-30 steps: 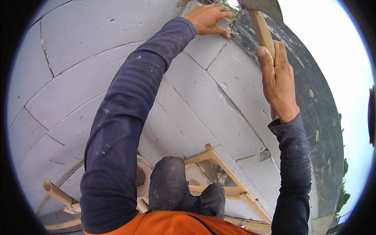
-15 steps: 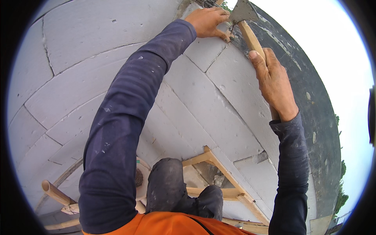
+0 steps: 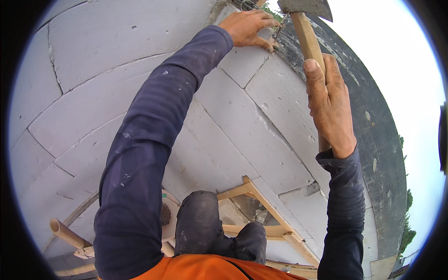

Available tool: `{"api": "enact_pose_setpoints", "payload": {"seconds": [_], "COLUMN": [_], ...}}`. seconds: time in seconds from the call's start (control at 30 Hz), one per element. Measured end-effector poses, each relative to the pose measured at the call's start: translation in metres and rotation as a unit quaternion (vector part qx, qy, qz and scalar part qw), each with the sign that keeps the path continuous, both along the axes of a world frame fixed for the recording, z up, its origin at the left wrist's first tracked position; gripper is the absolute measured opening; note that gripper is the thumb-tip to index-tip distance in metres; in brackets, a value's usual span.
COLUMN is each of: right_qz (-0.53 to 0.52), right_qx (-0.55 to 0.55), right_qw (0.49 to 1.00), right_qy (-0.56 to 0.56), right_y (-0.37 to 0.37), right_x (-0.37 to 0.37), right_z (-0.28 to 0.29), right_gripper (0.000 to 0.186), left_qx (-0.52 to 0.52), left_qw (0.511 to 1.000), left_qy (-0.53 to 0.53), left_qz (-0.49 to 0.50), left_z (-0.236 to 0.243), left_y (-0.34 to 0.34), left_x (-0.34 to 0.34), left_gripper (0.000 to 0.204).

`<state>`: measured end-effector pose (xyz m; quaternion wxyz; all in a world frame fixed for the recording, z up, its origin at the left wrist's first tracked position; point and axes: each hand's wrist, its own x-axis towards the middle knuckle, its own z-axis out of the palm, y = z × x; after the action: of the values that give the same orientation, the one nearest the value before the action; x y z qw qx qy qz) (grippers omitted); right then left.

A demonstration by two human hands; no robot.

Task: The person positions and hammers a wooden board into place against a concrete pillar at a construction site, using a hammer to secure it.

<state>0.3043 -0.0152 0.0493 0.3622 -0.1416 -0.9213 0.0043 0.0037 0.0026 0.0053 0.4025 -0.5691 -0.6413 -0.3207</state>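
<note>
My right hand (image 3: 330, 105) is wrapped round the wooden handle (image 3: 308, 39) of a hatchet. Its grey metal head (image 3: 305, 6), flared at one side, is raised at the top edge of the view. At the top of the pale block wall (image 3: 275, 126), my left hand (image 3: 249, 29) reaches to the corner, thumb and fingers apart. A thin dark nail-like rod (image 3: 278, 33) stands at its fingertips, beside a small brownish piece near the thumb. Whether the fingers touch the rod I cannot tell.
A dark grey band (image 3: 368, 140) runs along the wall's right side. Below lie a wooden frame (image 3: 270, 205), a bucket of grey mix (image 3: 166, 214) by my knee, and round poles (image 3: 67, 232) at lower left. Wire or rebar (image 3: 243, 4) shows at the top.
My right hand has lifted the hatchet up and slightly right, away from the left hand; its head has turned. The left hand has barely moved.
</note>
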Motion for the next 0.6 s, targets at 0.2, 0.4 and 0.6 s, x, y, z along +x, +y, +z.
{"api": "enact_pose_setpoints", "payload": {"seconds": [0.2,0.4,0.6], "right_qz": [0.122,-0.09,0.141], "right_qx": [0.059,0.034,0.036], "right_qw": [0.981,0.988,0.982], "right_qy": [0.136,-0.12,0.122], "right_y": [-0.018,0.017,-0.006], "right_x": [-0.008,-0.001,-0.006], "right_z": [0.033,0.031,0.039], "right_gripper": [0.073,0.073,0.075], "left_qx": [0.037,0.003,0.005], "left_qw": [0.999,1.0,1.0], "left_qy": [0.034,0.005,0.019], "left_qz": [-0.008,0.007,-0.001], "left_z": [-0.004,0.001,0.001], "left_y": [0.006,0.003,-0.001], "left_x": [-0.017,-0.004,-0.013], "left_gripper": [0.084,0.084,0.082]}}
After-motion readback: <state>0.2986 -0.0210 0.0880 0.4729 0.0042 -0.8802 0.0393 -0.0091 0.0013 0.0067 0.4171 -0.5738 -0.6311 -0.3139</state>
